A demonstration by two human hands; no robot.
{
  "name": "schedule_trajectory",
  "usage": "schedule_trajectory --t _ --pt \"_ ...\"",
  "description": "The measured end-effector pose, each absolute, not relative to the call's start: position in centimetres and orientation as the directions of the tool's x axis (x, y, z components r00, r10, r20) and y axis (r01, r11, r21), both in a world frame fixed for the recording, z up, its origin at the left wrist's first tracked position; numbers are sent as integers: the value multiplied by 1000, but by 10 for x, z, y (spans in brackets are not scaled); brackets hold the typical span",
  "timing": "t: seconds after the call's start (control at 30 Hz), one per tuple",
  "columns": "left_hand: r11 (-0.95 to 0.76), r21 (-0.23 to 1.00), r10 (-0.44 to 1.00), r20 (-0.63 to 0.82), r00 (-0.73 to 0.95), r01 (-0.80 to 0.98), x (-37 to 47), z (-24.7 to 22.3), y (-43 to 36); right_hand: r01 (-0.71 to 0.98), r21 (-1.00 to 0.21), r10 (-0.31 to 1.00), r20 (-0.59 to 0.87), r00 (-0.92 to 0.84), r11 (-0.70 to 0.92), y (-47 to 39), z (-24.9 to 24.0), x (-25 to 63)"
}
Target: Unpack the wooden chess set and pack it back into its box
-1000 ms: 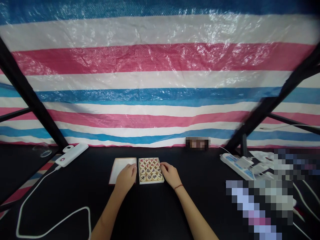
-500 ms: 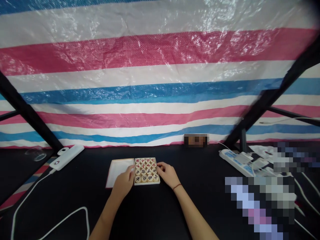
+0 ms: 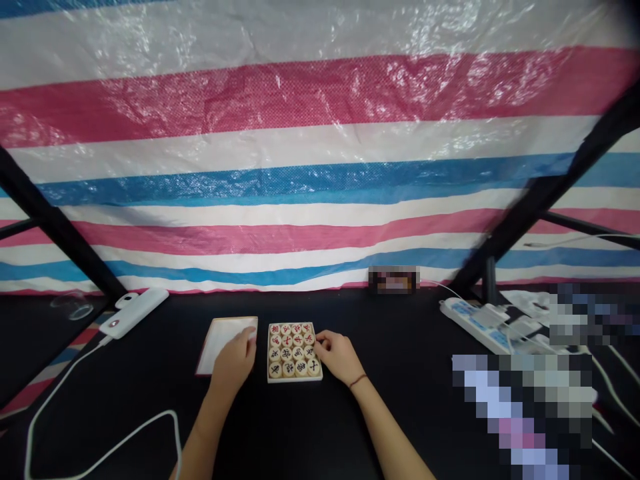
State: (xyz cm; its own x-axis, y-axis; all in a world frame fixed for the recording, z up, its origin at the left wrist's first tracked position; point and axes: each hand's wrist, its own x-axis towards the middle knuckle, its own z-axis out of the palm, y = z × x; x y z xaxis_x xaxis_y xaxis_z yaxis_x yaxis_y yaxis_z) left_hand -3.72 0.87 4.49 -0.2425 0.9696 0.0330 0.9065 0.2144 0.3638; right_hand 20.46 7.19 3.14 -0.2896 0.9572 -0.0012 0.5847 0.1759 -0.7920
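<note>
A shallow white box tray (image 3: 295,381) full of round Chinese chess pieces (image 3: 287,354) stands before me. Red characters mark the far rows and black ones the near rows. My right hand (image 3: 338,355) is closed at the tray's right edge, thumb and fingers bent against it; the fingertips are partly hidden. To the left lies the box lid (image 3: 220,337), its white inside facing up. My left hand (image 3: 236,353) grips the lid's right edge, thumb over the rim and the other fingers mostly hidden. A strip of black table separates lid and tray.
A white device (image 3: 135,315) with a cable lies at the back left. A power strip (image 3: 473,325) with plugs and wires is at the right, beside blurred items. A small pixelated object (image 3: 393,281) stands near the striped sheet (image 3: 300,180). Black frame bars slope at both sides.
My left hand has moved left with the lid, opening a gap beside the tray. The tray sits slightly nearer me, and my right hand has come nearer along with it.
</note>
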Motion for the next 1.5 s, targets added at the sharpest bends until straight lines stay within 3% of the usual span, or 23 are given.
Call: schedule_trajectory --t 0.13,0.33,0.47,0.8,0.9,1.0,1.13,1.2,1.3,1.4,1.5 --pt "97 292 969 191 -157 952 -23 57 22 591 -789 959 -5 -282 169 73 32 203" --pt "92 201 988 104 -114 975 -2 65 37 559 -809 961 27 -276 183 73 30 202" --pt "67 223 981 166 -105 973 -1 56 34 557 -809 963 39 -267 187 73 29 201" --pt "-29 442 956 274 -105 897 -10 49 34 511 -832 948 52 -315 216 74 30 208" --pt "-115 650 927 342 -154 751 -2 51 34 447 -801 907 270 -324 399 71 39 204" --pt "-166 843 940 292 -175 512 13 50 32 371 -659 753 519 -404 654 62 47 186" --pt "-148 927 965 211 -154 344 22 48 31 336 -565 655 600 -460 754 62 49 171" --pt "-152 877 953 252 -166 455 15 47 32 393 -573 695 589 -412 719 74 44 177" --pt "-98 651 921 346 -180 753 -1 47 37 586 -601 815 545 -197 544 102 32 200" --pt "71 422 941 273 -201 904 -13 46 40 765 -554 901 426 -76 327 126 18 222" --pt "141 321 967 158 -199 937 -16 47 42 847 -487 953 295 -71 214 135 8 231"
